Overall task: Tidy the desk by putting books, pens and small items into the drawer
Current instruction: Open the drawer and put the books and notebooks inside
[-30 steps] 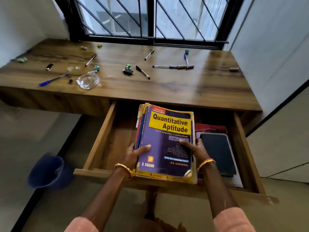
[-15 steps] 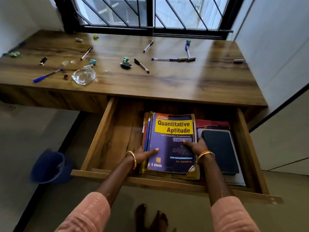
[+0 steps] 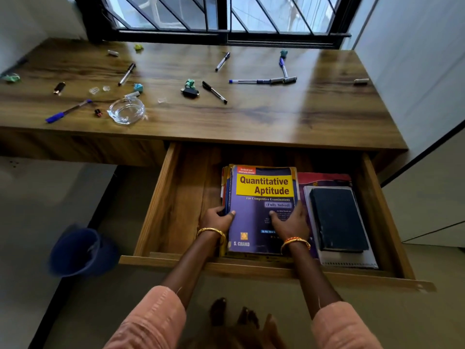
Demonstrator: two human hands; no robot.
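Books (image 3: pixel 261 210): stack with purple "Quantitative Aptitude" cover on top, lying flat inside open drawer (image 3: pixel 161 197), roughly mid-drawer. Stack's right edge overlaps a red-covered book (image 3: pixel 324 178); beside it a spiral notebook (image 3: pixel 349 260) with a dark blue book (image 3: pixel 337 217) on top, filling the drawer's right part up to the right wall. Bare drawer floor left of the stack, up to the left wall. Front edge of stack sits just behind drawer's front rail. Back of drawer is in shadow under the desk (image 3: pixel 276 117) edge.

Left hand (image 3: pixel 217 219) grips stack's left edge, thumb lying on the cover, fingers curled down the side. Right hand (image 3: pixel 289 222) rests on the cover's right portion, fingers bent, thumb pointing left; cannot tell whether its fingers wrap the right edge. Bangles on both wrists.

Desk top: pens scattered, e.g. black pen (image 3: pixel 214 92), blue pen (image 3: pixel 68 110), glass ashtray (image 3: pixel 127 110) near front-left edge, small crumpled bits. Blue bin (image 3: pixel 80 250) on floor, left of drawer.
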